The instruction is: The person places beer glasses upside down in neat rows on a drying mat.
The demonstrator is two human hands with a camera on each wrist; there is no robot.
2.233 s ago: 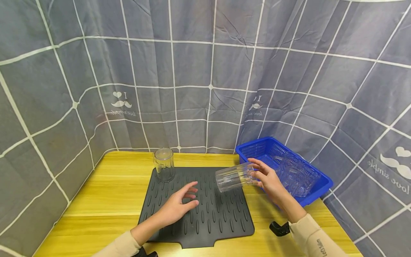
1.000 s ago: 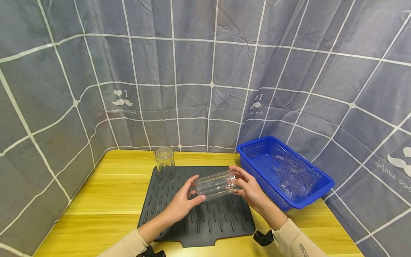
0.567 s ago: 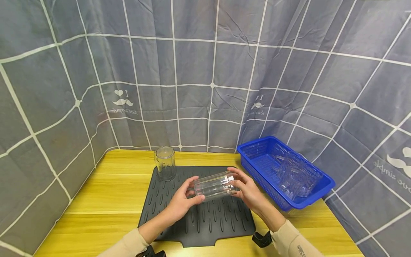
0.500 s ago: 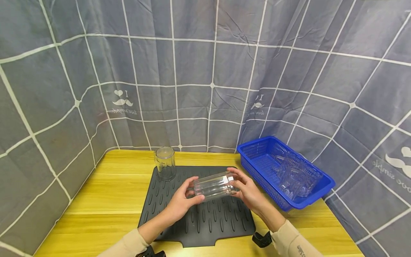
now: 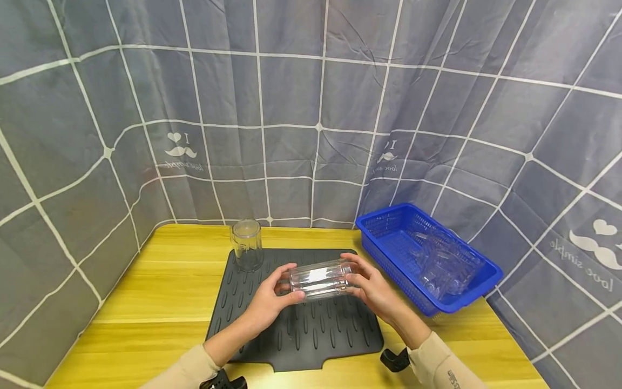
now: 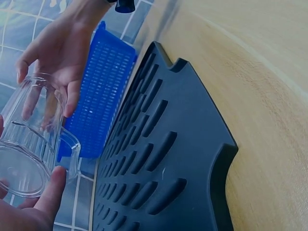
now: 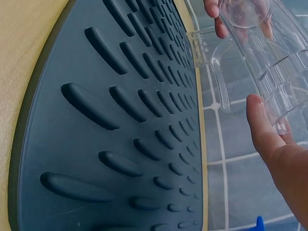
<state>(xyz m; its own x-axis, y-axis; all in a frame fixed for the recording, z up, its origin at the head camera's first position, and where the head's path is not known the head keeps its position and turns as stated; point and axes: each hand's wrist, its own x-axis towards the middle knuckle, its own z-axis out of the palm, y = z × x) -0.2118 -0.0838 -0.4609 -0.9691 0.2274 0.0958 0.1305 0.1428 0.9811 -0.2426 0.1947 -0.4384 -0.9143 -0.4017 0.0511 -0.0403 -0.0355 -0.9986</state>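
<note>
Left hand [image 5: 266, 303] and right hand [image 5: 377, 293] grip a clear cylindrical glass-like mug [image 5: 318, 280] (tipped sideways), seemingly a turning step; placing calls for standing it vertical.

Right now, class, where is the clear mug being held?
In the head view, the held mug is tipped sideways above the dark mat, between the left hand and right hand, left of the blue basket.

The bare left hand [image 5: 267, 300] grips the left end of a transparent, ribbed, cylindrical mug [image 5: 318, 281], thumb in front; the bare right hand [image 5: 373, 289] grips its right end. Both forearms [image 5: 228, 340], in beige sleeves [image 5: 189, 367], slant inward toward it.
</note>
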